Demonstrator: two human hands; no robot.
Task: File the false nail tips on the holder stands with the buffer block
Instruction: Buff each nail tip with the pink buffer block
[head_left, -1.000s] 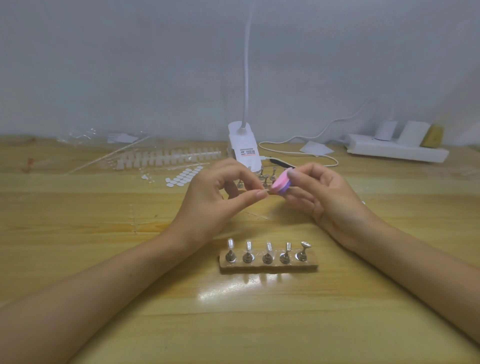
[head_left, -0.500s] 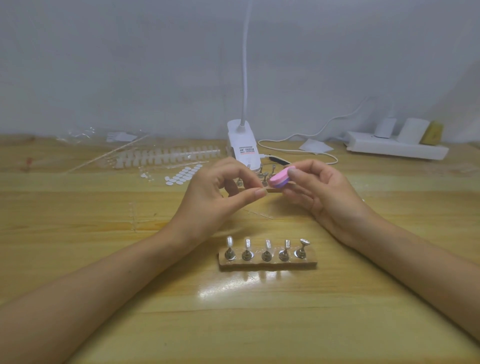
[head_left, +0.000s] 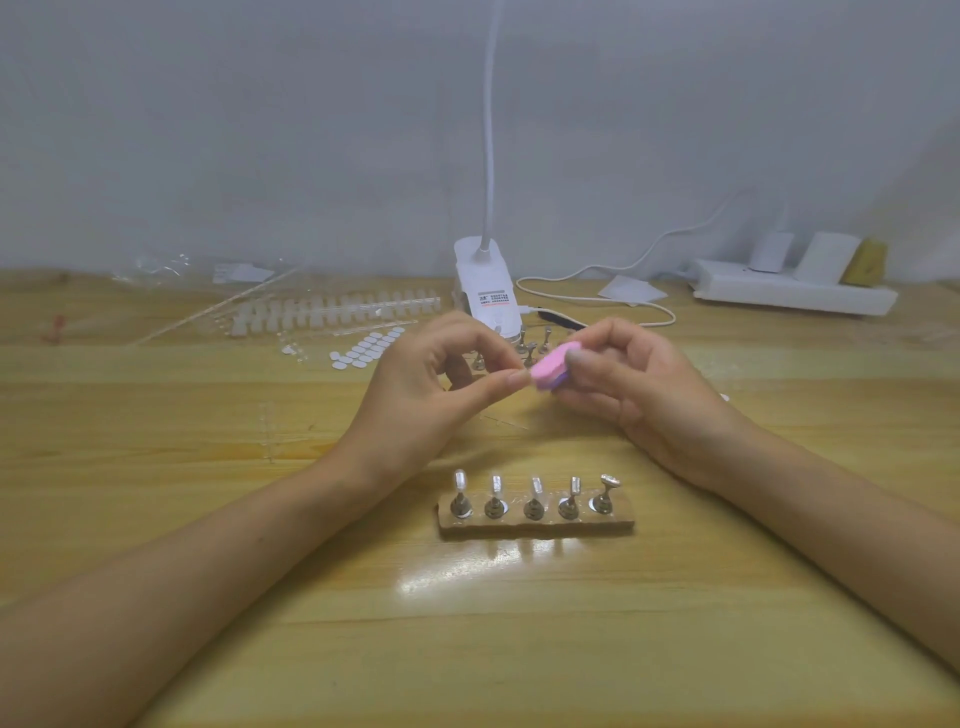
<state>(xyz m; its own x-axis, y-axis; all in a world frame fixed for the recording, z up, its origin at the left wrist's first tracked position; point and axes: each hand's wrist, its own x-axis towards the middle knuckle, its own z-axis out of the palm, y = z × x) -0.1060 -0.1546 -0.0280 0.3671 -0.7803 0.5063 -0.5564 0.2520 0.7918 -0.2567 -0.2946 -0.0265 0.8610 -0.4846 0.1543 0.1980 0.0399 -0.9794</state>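
Right hand (head_left: 641, 387) pinches the pink buffer (head_left: 549, 370), its end touching the pinched thumb and forefinger of the left hand (head_left: 428, 397); anything between them is hidden. The rack (head_left: 535, 526) of tips (head_left: 460, 480) lies nearer the body, between both wrists.

the item (head_left: 523, 374) pinched by the left hand (head_left: 415, 387) is too small to identify.
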